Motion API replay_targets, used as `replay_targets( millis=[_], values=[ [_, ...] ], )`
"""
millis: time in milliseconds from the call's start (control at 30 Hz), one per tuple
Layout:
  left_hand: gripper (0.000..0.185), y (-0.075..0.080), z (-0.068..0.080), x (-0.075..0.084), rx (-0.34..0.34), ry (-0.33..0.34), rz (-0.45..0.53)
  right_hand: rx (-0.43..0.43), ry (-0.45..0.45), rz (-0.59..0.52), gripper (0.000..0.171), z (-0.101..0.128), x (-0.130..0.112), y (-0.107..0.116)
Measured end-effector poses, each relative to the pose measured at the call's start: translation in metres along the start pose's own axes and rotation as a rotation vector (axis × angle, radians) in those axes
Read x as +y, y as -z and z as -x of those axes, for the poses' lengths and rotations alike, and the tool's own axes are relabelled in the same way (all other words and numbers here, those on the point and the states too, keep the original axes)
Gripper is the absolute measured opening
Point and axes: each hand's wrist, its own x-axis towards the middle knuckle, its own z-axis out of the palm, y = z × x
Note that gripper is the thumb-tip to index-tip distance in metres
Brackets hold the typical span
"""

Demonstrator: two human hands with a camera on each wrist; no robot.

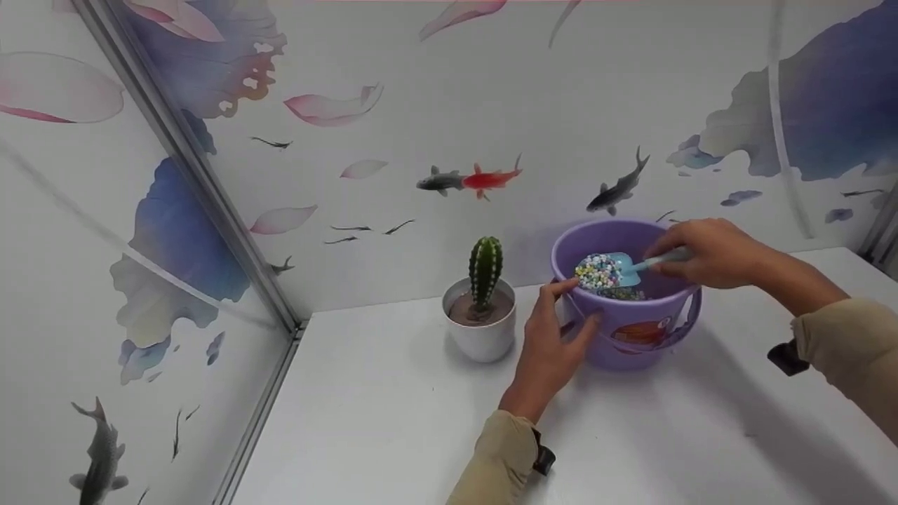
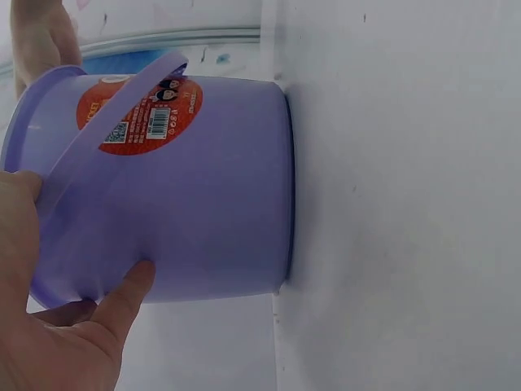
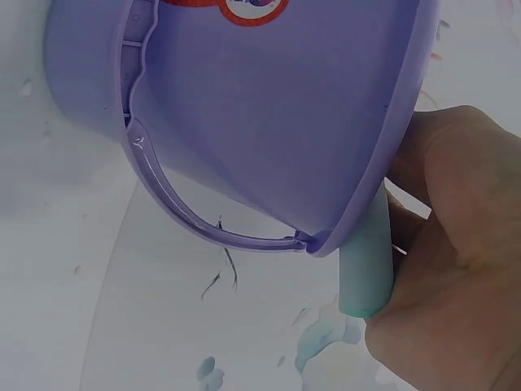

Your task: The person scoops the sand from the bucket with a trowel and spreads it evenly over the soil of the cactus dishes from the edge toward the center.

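A purple bucket (image 1: 631, 337) with an orange label stands upright on the table, its handle hanging down. My left hand (image 1: 551, 337) steadies it, with fingers at the rim and along the wall; in the left wrist view that hand (image 2: 77, 342) lies against the bucket's side. Inside the bucket's mouth is a light blue toy scoop (image 1: 626, 270), heaped with small multicoloured beads (image 1: 596, 272). My right hand (image 1: 712, 252) grips its handle (image 3: 365, 269) over the right rim. More beads (image 1: 624, 294) show lower in the bucket, mostly hidden by the near wall.
To the left of the bucket stands a white pot (image 1: 484, 340) with a green cactus (image 1: 485, 273) in brown soil. The white table (image 1: 379, 407) meets a wall (image 1: 596, 105) painted with fish and petals. A metal-framed side panel (image 1: 203, 189) rises at the left.
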Motion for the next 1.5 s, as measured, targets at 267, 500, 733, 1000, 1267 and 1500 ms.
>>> replay_targets(
  millis=[267,500,733,1000,1267,1500],
  values=[
    [0.068,0.002,0.006,0.000,-0.023,0.012,0.019,0.004,-0.044,-0.061,0.020,0.003,0.000,0.000],
    [0.074,0.008,0.009,0.008,-0.027,0.005,-0.036,0.024,-0.048,-0.064,0.019,0.003,0.000,-0.002],
    [0.075,0.023,0.012,0.010,-0.038,-0.038,-0.205,0.036,-0.054,-0.087,0.019,0.004,-0.002,-0.004],
    [0.069,0.047,0.020,0.011,-0.020,-0.074,-0.259,0.052,-0.048,-0.087,0.020,0.006,-0.004,0.000],
    [0.051,0.074,0.028,0.005,0.028,-0.146,-0.282,0.051,-0.050,-0.109,0.023,0.005,-0.009,0.005],
    [0.045,0.090,0.037,-0.006,0.076,-0.182,-0.348,0.050,-0.041,-0.122,0.022,0.001,-0.013,0.006]
  ],
)
